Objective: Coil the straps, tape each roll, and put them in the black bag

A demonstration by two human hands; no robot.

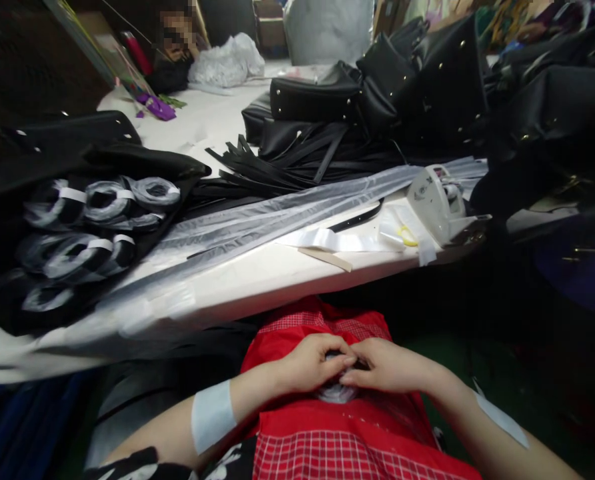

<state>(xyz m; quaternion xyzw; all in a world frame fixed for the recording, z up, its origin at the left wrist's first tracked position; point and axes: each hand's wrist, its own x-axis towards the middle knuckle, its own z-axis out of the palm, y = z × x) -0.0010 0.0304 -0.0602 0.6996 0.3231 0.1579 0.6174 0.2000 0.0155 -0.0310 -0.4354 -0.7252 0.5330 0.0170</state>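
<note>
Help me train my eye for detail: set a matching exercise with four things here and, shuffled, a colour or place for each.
1. Left hand
2. Banded coils
3. Apron
4. Tape dispenser

A. Red, partly checked
B. White, near the table edge
C. Beside the right hand, at a wrapped coil
D. At picture left, on black material

Pairs: 1-C, 2-D, 3-A, 4-B

Left hand and right hand together at near side, fingers curled inward, thumbs pointing at each other. Left forearm in from left, right forearm from right
</note>
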